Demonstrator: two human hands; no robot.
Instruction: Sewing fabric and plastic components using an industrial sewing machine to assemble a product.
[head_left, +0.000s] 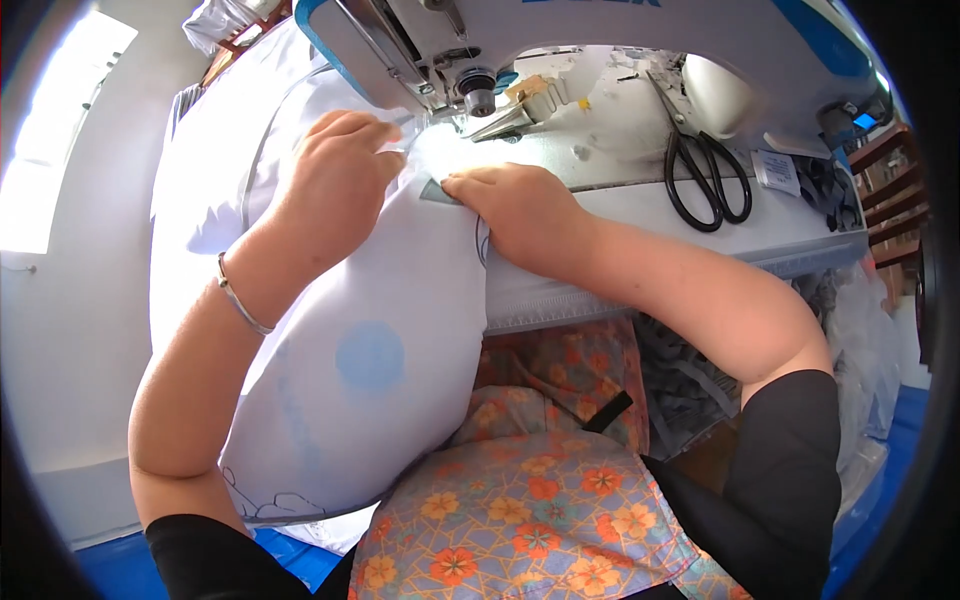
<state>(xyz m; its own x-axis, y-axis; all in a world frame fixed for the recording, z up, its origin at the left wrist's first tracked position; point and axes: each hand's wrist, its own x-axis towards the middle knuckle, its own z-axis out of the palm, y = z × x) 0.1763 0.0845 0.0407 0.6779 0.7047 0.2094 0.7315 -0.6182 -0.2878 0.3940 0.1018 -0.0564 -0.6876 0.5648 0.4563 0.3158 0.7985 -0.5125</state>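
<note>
A large piece of white fabric point(400, 300) with a pale blue round spot and dark line drawings hangs over the table's front edge onto my lap. My left hand point(345, 180) has its fingers curled in a pinch on the fabric just left of the sewing machine's needle area; the fingertips are slightly blurred. To the right, my right hand point(525, 215) holds the fabric's edge between thumb and fingers. A small grey patch point(438, 192) shows at its fingertips. The sewing machine point(480, 85) stands over the far end of the fabric, its lamp glaring on the bed.
Black-handled scissors point(705, 180) lie on the machine table at the right, beside a small white label point(775, 172). A metal clip-like attachment point(515, 120) sits behind the needle. Dark cloth scraps point(680, 390) and clear plastic point(865, 350) are below the table at the right.
</note>
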